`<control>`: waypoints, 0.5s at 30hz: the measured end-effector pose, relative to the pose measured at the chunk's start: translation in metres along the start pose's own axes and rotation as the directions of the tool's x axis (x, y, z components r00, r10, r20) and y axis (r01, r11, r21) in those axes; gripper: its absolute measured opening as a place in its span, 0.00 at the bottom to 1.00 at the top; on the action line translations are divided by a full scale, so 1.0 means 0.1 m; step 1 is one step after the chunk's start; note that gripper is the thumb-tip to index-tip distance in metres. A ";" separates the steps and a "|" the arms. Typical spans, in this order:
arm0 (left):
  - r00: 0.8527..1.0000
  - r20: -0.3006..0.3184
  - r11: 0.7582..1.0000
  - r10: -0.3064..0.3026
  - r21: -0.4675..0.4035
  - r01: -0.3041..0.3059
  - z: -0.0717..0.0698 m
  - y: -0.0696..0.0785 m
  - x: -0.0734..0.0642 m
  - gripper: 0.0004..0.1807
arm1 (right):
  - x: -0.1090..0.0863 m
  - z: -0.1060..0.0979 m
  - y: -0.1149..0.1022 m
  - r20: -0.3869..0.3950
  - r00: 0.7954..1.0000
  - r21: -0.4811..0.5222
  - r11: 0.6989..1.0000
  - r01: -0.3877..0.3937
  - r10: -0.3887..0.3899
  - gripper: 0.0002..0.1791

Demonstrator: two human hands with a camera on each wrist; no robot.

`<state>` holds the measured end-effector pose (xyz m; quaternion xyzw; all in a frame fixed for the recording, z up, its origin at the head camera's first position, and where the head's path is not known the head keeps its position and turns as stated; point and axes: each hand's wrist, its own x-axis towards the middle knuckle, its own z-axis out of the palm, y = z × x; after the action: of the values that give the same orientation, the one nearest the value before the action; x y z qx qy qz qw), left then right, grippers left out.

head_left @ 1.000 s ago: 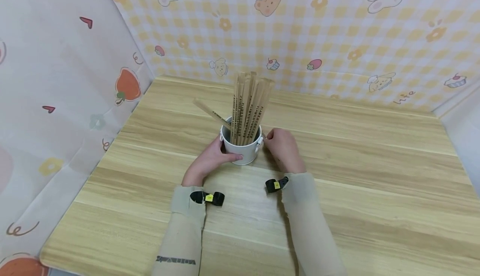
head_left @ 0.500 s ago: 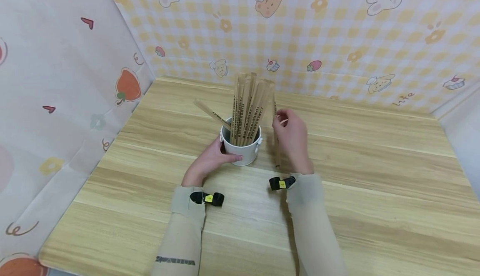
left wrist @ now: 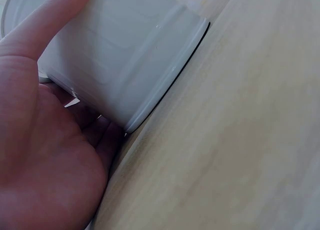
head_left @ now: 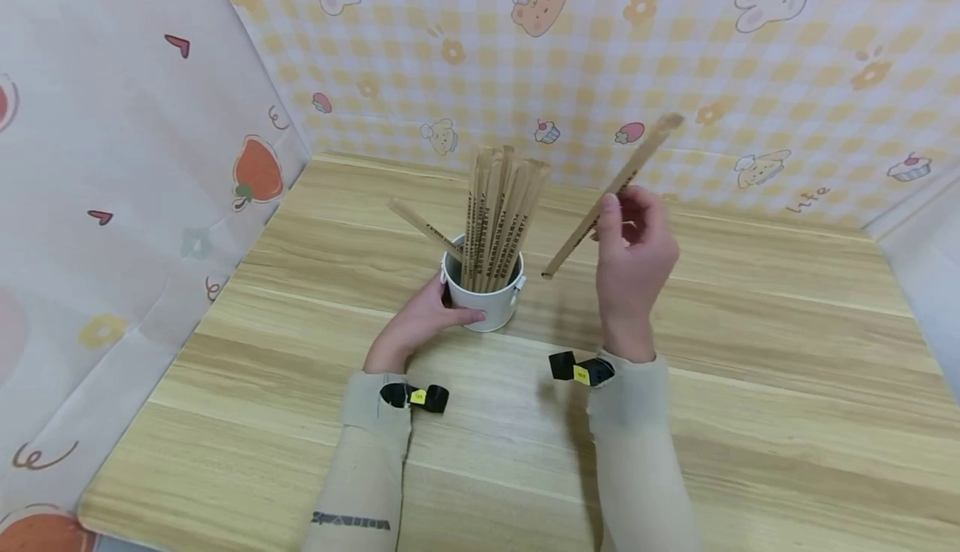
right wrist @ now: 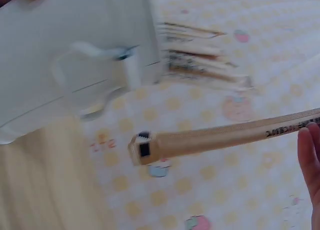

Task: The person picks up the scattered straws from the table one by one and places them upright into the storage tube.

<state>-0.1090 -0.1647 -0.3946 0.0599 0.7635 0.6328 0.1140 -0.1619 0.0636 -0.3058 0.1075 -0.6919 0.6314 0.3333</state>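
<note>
A small white bucket (head_left: 497,308) stands upright on the table, holding several paper-wrapped straws (head_left: 491,218) with printed lettering. One straw (head_left: 420,223) leans out over its left rim. My left hand (head_left: 414,323) grips the bucket from the left; in the left wrist view its thumb crosses the wall, and the other fingers reach behind. To the right of the bucket, my right hand (head_left: 637,264) pinches a single wrapped straw (head_left: 651,148) in the air. That straw is tilted, its lower end towards the bucket. In the right wrist view the straw's folded end (right wrist: 145,149) shows close up.
The light wooden table (head_left: 750,352) extends to both sides of the arms. Behind it stands a yellow-checked backdrop (head_left: 480,68) with cartoon prints, and a white printed sheet (head_left: 135,135) hangs on the left. Each wrist wears a black camera band.
My right hand has gone from beside the bucket's right rim up and to the right, first with the straw near upright, now raised and tilted. My left hand and the bucket have stayed put.
</note>
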 end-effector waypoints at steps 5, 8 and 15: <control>1.000 0.005 1.000 -0.009 -0.007 0.009 0.00 0.00 0.00 0.49 | 0.02 -0.04 -0.28 -0.099 0.995 0.184 0.982 0.046 -0.028 0.06; 1.000 0.005 1.000 -0.009 -0.009 0.009 0.00 -0.01 0.00 0.49 | 0.02 -0.05 -0.33 -0.107 0.994 0.255 0.965 0.065 -0.039 0.06; 1.000 0.008 1.000 0.003 -0.014 -0.003 -0.01 -0.02 0.00 0.48 | -0.03 0.01 -0.29 -0.041 0.998 0.252 0.966 0.065 -0.056 0.07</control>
<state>-0.1094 -0.1656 -0.3962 0.0629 0.7583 0.6383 0.1167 -0.1438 0.0567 -0.2842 0.1595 -0.5963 0.7057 0.3476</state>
